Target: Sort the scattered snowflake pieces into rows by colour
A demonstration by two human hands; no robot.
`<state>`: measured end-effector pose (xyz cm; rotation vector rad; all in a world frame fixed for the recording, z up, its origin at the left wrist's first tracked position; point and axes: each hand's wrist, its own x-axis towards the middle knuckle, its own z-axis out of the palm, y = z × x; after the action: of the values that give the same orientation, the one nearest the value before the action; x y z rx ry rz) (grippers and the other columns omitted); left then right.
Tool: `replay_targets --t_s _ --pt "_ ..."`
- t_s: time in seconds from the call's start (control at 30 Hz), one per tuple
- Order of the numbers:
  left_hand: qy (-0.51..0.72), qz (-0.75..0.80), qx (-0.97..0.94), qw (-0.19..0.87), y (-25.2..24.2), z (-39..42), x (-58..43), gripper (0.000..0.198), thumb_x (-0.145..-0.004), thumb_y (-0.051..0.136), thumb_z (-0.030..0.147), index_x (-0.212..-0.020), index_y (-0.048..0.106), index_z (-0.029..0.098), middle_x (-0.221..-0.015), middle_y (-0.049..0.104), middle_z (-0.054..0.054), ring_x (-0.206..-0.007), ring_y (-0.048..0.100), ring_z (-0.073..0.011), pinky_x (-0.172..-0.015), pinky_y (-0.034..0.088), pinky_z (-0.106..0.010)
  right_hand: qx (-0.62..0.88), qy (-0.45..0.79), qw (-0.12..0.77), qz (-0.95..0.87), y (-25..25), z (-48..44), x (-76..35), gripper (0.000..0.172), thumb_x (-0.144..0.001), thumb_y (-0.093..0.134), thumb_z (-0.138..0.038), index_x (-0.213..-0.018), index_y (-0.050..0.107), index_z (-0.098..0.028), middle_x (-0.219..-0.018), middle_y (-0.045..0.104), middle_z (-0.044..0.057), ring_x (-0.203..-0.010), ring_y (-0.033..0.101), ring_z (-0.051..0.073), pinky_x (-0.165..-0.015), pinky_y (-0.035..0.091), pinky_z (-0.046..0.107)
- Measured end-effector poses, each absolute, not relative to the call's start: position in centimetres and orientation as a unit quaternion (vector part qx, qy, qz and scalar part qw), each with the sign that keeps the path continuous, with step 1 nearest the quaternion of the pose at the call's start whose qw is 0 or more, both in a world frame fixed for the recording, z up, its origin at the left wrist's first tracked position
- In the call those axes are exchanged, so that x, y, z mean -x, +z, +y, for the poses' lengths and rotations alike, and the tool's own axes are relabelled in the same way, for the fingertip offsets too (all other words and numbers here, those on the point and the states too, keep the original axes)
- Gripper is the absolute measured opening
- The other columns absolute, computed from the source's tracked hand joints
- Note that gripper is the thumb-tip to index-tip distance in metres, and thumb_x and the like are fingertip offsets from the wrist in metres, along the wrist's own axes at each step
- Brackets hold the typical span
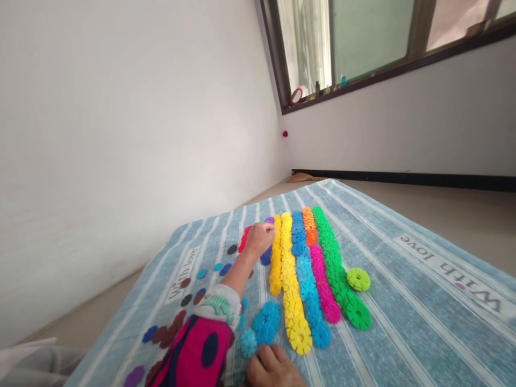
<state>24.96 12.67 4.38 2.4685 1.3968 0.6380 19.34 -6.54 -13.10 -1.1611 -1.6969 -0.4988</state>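
Observation:
Notched plastic disc pieces lie in overlapping rows on the striped cloth. My left hand (260,238) reaches across to the far end of the orange-yellow row (276,263), near a few purple discs (269,220) and red discs (244,239). Its fingers are curled together, and whatever they hold is hidden. At the bottom edge, my right hand (276,368) rests with bent fingers just below a cluster of blue discs (266,322) and a lighter blue disc (248,343). Anything under those fingertips cannot be made out. Beside the orange-yellow row runs a bright yellow row (290,285).
Farther right are blue (309,285), orange (309,226), magenta (324,287) and green rows (332,258), plus a lime disc (358,279). Loose brown discs (163,336) and a purple disc (134,376) lie left of my sleeve. A white wall (141,118) borders the left side.

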Motion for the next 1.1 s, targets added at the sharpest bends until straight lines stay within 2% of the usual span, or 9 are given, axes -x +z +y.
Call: replay_targets --t_s 0.07,0.13,0.27,0.4,0.53,0.67,0.83,0.93,1.1 --pt "0.228 0.477 -0.839 0.131 4.3 11.2 -21.5 0.026 -0.072 0.05 0.025 -0.077 0.073 0.014 -0.065 0.068 -0.001 -0.063 0.06 -0.0145 -0.059 0.041 -0.022 0.451 -0.204 0.485 -0.721 -11.5 -7.6 -20.5 0.032 -0.073 0.068 -0.035 -0.055 0.045 -0.022 -0.053 0.045 0.0 -0.056 0.043 0.018 -0.049 0.032 0.03" --pt "0.229 0.489 -0.831 0.137 4.0 9.6 -17.7 0.026 -0.072 0.05 0.028 -0.075 0.073 0.015 -0.065 0.068 -0.001 -0.064 0.06 -0.0148 -0.06 0.042 -0.022 0.443 -0.177 0.449 -0.756 -9.4 -9.1 -21.8 0.022 -0.072 0.069 -0.028 -0.063 0.05 -0.022 -0.061 0.049 0.001 -0.063 0.045 0.02 -0.055 0.035 0.032" --pt "0.231 0.537 -0.802 0.125 3.4 6.1 -9.7 0.028 -0.071 0.049 0.032 -0.074 0.072 0.016 -0.067 0.068 0.001 -0.065 0.061 -0.0155 -0.063 0.043 -0.023 0.444 -0.052 0.364 -0.817 -6.2 -11.8 -23.8 0.012 -0.074 0.065 -0.02 -0.078 0.054 -0.022 -0.077 0.055 0.002 -0.076 0.049 0.022 -0.065 0.039 0.036" --pt "0.24 0.612 -0.745 0.111 2.8 3.3 -2.5 0.03 -0.071 0.048 0.036 -0.072 0.072 0.018 -0.063 0.068 0.002 -0.062 0.061 -0.0158 -0.062 0.044 -0.024 0.454 0.026 0.331 -0.827 -5.3 -13.0 -24.5 0.01 -0.082 0.058 -0.013 -0.084 0.055 -0.022 -0.086 0.056 0.003 -0.085 0.05 0.023 -0.074 0.039 0.037" --pt "0.29 0.681 -0.669 0.067 1.2 1.9 2.8 0.029 -0.071 0.049 0.035 -0.076 0.072 0.018 -0.073 0.072 0.0 -0.074 0.066 -0.0191 -0.07 0.048 -0.025 0.451 0.039 0.322 -0.832 -5.4 -13.4 -24.5 0.014 -0.086 0.052 -0.009 -0.087 0.056 -0.022 -0.086 0.056 0.003 -0.087 0.05 0.022 -0.077 0.04 0.037" --pt "0.321 0.72 -0.616 0.002 -0.7 1.1 5.1 0.028 -0.074 0.047 0.032 -0.081 0.072 0.02 -0.087 0.074 -0.003 -0.083 0.066 -0.0201 -0.076 0.049 -0.025 0.446 0.041 0.313 -0.837 -5.3 -13.6 -24.8 0.015 -0.09 0.049 -0.01 -0.092 0.058 -0.022 -0.088 0.055 0.004 -0.088 0.051 0.023 -0.079 0.041 0.038" --pt "0.297 0.731 -0.612 -0.05 -1.6 0.7 5.1 0.029 -0.077 0.046 0.027 -0.09 0.071 0.019 -0.101 0.071 -0.008 -0.097 0.064 -0.0218 -0.088 0.048 -0.028 0.429 0.028 0.314 -0.846 -5.1 -13.8 -25.3 0.015 -0.093 0.047 -0.014 -0.098 0.059 -0.021 -0.091 0.055 0.005 -0.089 0.052 0.022 -0.079 0.043 0.038" --pt "0.281 0.737 -0.613 -0.043 -1.8 0.7 4.9 0.03 -0.077 0.048 0.026 -0.095 0.071 0.017 -0.108 0.069 -0.009 -0.102 0.062 -0.0231 -0.091 0.047 -0.029 0.413 0.014 0.317 -0.854 -4.7 -14.0 -25.5 0.016 -0.094 0.045 -0.015 -0.098 0.059 -0.02 -0.092 0.056 0.006 -0.09 0.053 0.022 -0.079 0.044 0.038" --pt "0.257 0.743 -0.618 -0.011 -2.2 0.7 4.5 0.029 -0.077 0.051 0.027 -0.096 0.07 0.018 -0.11 0.069 -0.009 -0.102 0.063 -0.0229 -0.087 0.049 -0.028 0.39 0.02 0.325 -0.861 -4.2 -14.2 -25.7 0.015 -0.094 0.045 -0.017 -0.092 0.06 -0.02 -0.091 0.059 0.006 -0.089 0.055 0.021 -0.08 0.045 0.037"
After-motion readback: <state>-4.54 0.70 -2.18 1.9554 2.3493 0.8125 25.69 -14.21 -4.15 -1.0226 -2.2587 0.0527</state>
